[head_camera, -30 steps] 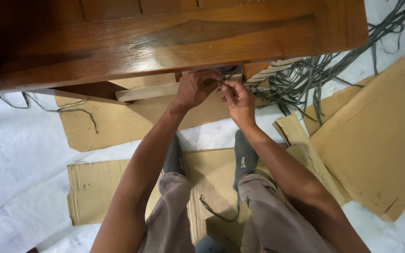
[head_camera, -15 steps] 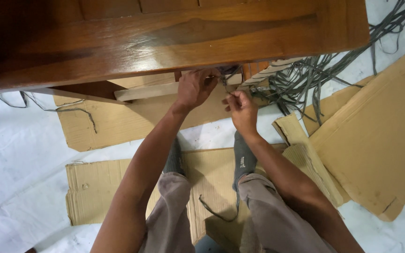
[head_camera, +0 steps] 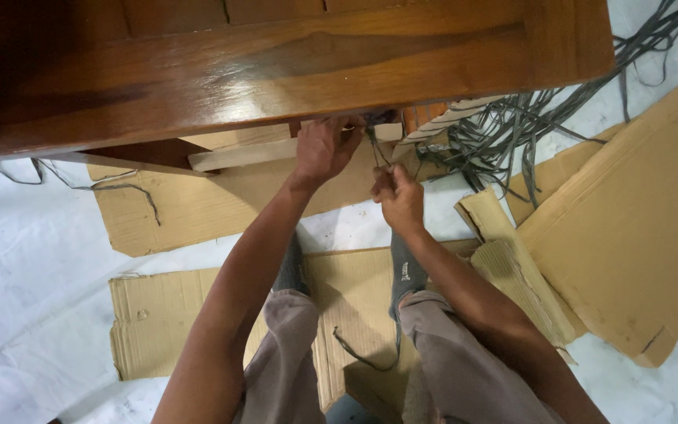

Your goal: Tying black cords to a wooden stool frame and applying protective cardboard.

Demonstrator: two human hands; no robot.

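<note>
A large polished dark wooden panel (head_camera: 276,63) fills the top of the head view. My left hand (head_camera: 322,149) reaches up under its lower edge, fingers curled against the underside beside a pale wooden batten (head_camera: 237,155). My right hand (head_camera: 399,196) sits a little lower and to the right, fingers pinched on a thin grey strap (head_camera: 375,149) that runs up to the panel's edge. What the left hand grips is hidden by the panel.
A tangle of grey straps (head_camera: 512,126) lies at the right under the panel. Flattened cardboard sheets (head_camera: 629,228) cover a white floor sheet (head_camera: 25,259). My legs and grey socks (head_camera: 406,271) stand on cardboard below.
My right hand has pulled down and away from the panel's edge, drawing the grey strap with it. My left hand stays under the edge.
</note>
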